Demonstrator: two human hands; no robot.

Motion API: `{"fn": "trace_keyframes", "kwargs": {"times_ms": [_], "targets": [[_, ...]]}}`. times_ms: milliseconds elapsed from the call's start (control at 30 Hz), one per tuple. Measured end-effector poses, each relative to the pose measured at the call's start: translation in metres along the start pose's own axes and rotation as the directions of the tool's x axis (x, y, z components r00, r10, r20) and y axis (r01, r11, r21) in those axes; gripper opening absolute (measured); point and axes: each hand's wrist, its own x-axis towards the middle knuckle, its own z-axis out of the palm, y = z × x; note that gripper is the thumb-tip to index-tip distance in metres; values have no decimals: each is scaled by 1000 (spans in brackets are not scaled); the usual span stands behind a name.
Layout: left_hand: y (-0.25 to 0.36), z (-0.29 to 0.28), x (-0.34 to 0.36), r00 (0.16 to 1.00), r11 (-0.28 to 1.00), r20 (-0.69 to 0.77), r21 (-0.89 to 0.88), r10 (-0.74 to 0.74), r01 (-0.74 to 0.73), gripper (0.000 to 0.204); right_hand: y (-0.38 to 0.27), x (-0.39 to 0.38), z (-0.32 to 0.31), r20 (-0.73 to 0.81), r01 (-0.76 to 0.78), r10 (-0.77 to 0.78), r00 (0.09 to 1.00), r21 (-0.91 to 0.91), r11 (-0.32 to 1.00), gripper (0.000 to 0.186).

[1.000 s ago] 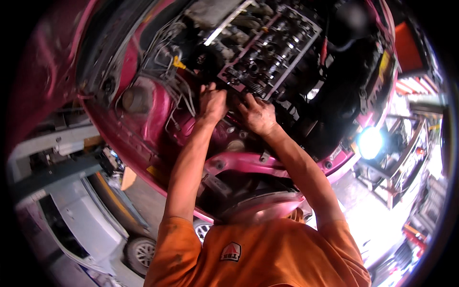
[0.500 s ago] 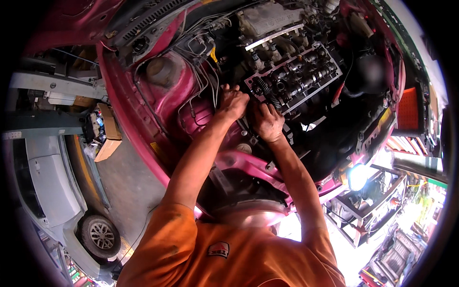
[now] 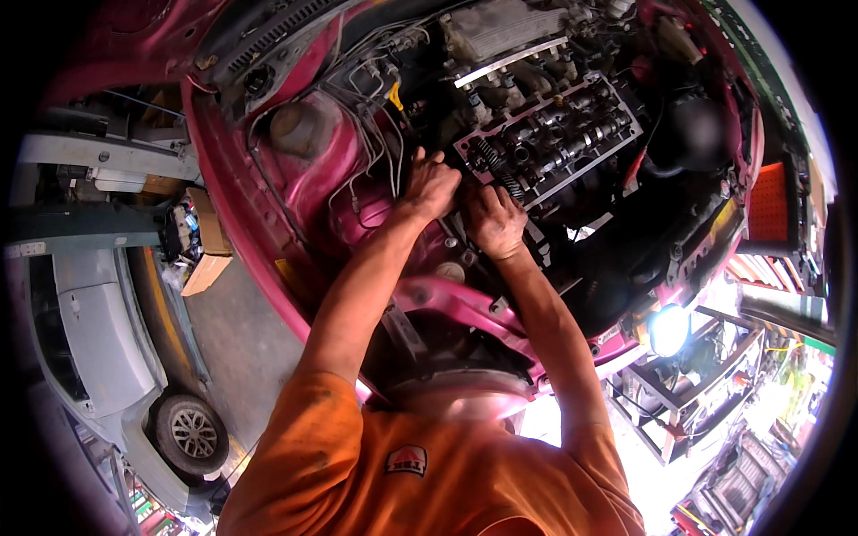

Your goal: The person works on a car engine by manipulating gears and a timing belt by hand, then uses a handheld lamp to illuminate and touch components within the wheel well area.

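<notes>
I lean over the open engine bay of a pink car (image 3: pixel 313 170). The engine's top cover is off, so the camshafts and valve gear (image 3: pixel 554 143) lie bare. My left hand (image 3: pixel 433 183) rests with curled fingers against the near end of the engine, by a black ribbed belt or chain (image 3: pixel 496 170). Right beside it, almost touching, my right hand (image 3: pixel 496 219) reaches its fingers down into the same end. What the fingers hold is hidden. Both forearms stretch up from my orange shirt (image 3: pixel 420 464).
Thin metal pipes and wires (image 3: pixel 366 116) run over the pink inner wing left of my hands. A yellow dipstick handle (image 3: pixel 394 93) stands behind them. A bright work lamp (image 3: pixel 668 329) shines at the right. A silver car (image 3: pixel 98 339) and a cardboard box (image 3: pixel 207 234) are at the left.
The view has swung, so the engine sits further right and higher. Both hands stay at the same end of the engine, with only small shifts of the fingers.
</notes>
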Motion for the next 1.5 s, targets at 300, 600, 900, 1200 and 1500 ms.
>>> {"fn": "trace_keyframes", "kwargs": {"times_ms": [300, 600, 900, 1200, 1500], "targets": [[-1, -2, 2, 993, 998, -92, -1, 67, -68, 6, 2, -1, 3, -22, -33, 34, 999, 4, 999, 30], [-2, 3, -1, 987, 993, -147, -83, 68, -81, 6, 1, 1, 0, -9, -46, 46, 999, -39, 998, 32], [0, -3, 3, 1000, 999, -30, -39, -1, 0, 7, 0, -2, 3, 43, -79, 81, 996, -51, 996, 32], [-3, -4, 1, 999, 998, 34, -64, 0, 2, 8, -1, 0, -5, 129, -96, 93, 987, 14, 995, 33], [-4, 2, -1, 999, 995, -48, -103, -19, 14, 4, 1, 0, -2, 61, -89, 83, 995, 105, 990, 36]]}}
